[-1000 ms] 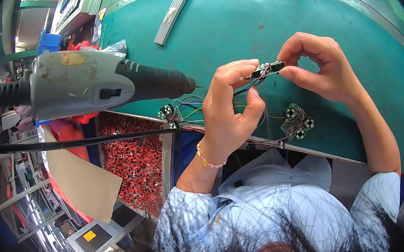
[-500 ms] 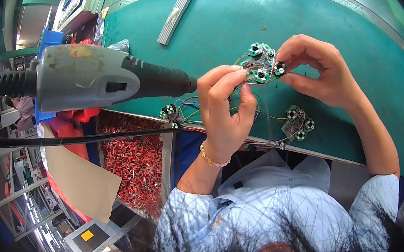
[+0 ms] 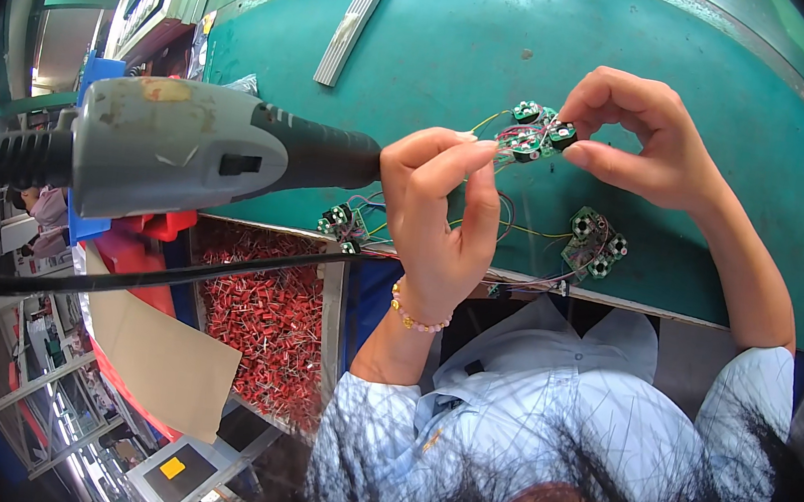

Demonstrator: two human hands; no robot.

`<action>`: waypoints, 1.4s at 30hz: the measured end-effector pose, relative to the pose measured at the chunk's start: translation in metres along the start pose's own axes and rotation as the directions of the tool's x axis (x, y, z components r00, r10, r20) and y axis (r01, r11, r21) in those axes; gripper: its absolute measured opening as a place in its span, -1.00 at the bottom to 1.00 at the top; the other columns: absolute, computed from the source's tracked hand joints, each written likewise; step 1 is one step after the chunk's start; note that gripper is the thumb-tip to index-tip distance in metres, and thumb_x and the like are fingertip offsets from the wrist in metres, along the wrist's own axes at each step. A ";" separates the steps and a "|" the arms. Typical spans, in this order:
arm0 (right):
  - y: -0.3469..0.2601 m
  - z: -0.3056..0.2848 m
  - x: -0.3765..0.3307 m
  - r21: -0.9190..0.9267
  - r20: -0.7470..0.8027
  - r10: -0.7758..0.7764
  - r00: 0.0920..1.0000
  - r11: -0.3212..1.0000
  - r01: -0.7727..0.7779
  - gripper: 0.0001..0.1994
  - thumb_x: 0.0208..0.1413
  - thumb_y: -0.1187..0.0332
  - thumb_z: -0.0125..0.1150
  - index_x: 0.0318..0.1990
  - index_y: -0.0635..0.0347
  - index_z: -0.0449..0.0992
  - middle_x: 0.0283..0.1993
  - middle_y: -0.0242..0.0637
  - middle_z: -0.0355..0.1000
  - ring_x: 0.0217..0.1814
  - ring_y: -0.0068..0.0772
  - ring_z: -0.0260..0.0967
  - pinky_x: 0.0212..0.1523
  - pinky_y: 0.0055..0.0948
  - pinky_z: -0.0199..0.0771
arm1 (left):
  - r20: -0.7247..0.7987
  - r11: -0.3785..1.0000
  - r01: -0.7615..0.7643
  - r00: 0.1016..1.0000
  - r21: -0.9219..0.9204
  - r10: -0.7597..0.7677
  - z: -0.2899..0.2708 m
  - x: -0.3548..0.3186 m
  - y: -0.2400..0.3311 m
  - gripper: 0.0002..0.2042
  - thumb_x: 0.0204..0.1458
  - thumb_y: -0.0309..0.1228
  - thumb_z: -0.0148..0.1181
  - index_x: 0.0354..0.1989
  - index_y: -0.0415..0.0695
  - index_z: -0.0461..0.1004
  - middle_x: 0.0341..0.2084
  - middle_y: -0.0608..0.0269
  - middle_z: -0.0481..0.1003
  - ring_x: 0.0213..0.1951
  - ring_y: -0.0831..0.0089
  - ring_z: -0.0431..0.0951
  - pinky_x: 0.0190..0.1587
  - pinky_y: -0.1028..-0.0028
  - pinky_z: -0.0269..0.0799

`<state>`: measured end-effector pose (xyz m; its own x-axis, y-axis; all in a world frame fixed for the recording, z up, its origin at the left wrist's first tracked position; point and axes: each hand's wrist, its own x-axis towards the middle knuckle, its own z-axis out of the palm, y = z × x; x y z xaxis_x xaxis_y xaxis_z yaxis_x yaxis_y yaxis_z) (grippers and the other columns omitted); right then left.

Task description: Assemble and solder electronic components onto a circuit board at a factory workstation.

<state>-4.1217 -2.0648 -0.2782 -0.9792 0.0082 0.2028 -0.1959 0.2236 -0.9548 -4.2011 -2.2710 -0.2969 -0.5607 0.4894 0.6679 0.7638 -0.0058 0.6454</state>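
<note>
A small green circuit board (image 3: 533,139) with black round parts and thin coloured wires is held up over the bench mat. My right hand (image 3: 641,140) pinches it at its right edge, thumb below and fingers above. Just left of the board, my left hand (image 3: 443,206) has thumb and fingertips closed on its thin wires; the exact grip is partly hidden. A similar board (image 3: 593,244) lies near the bench's front edge, below my right hand. Another one (image 3: 343,228) lies left of my left wrist, and loose wires run between these boards.
A large grey hot-air tool (image 3: 183,154) with a black nozzle reaches in from the left, close to my left hand. A grey ribbed bar (image 3: 352,29) lies on the green mat (image 3: 447,46). Below the bench edge stands a bin of red leaded components (image 3: 262,324) beside brown cardboard (image 3: 162,362).
The board has shifted slightly right and tilted flatter in my right hand. My left fingertips have drawn a little left, off the board's face and onto its wires.
</note>
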 end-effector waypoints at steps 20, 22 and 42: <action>0.003 -0.004 0.001 0.266 0.052 0.053 0.997 0.962 -0.065 -0.84 0.03 0.48 0.20 -0.24 0.32 0.42 -0.32 -0.36 0.41 -0.27 -0.63 0.34 -0.21 -0.59 0.38 | 0.158 0.950 0.195 0.974 -0.244 -0.159 -0.001 0.001 -0.005 -0.75 0.02 -0.67 0.13 -0.09 -0.33 0.42 -0.01 0.00 0.36 0.01 0.32 0.44 0.06 0.43 0.40; 0.003 -0.006 0.001 0.303 0.074 0.095 0.993 0.946 -0.113 -0.82 -0.02 0.53 0.18 -0.23 0.34 0.42 -0.22 -0.30 0.38 -0.17 -0.56 0.33 -0.12 -0.54 0.36 | 0.186 0.952 0.181 0.973 -0.248 -0.137 -0.001 -0.001 -0.007 -0.73 0.03 -0.67 0.12 -0.06 -0.33 0.40 0.00 -0.02 0.35 0.02 0.31 0.44 0.08 0.42 0.41; -0.004 0.000 0.002 0.299 0.072 0.163 0.984 0.938 -0.177 -0.84 0.10 0.40 0.21 -0.31 0.35 0.48 -0.40 -0.36 0.46 -0.32 -0.62 0.41 -0.25 -0.60 0.44 | 0.173 0.935 0.245 0.963 -0.256 -0.205 0.001 0.003 0.001 -0.85 0.10 -0.62 0.05 -0.18 -0.35 0.47 -0.09 0.04 0.39 -0.15 0.43 0.50 -0.11 0.49 0.50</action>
<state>-4.1224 -2.0653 -0.2738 -0.9993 -0.0258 0.0281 -0.0259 -0.0833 -0.9962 -4.2019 -2.2685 -0.2947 -0.6411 0.6239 0.4470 0.4949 -0.1091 0.8621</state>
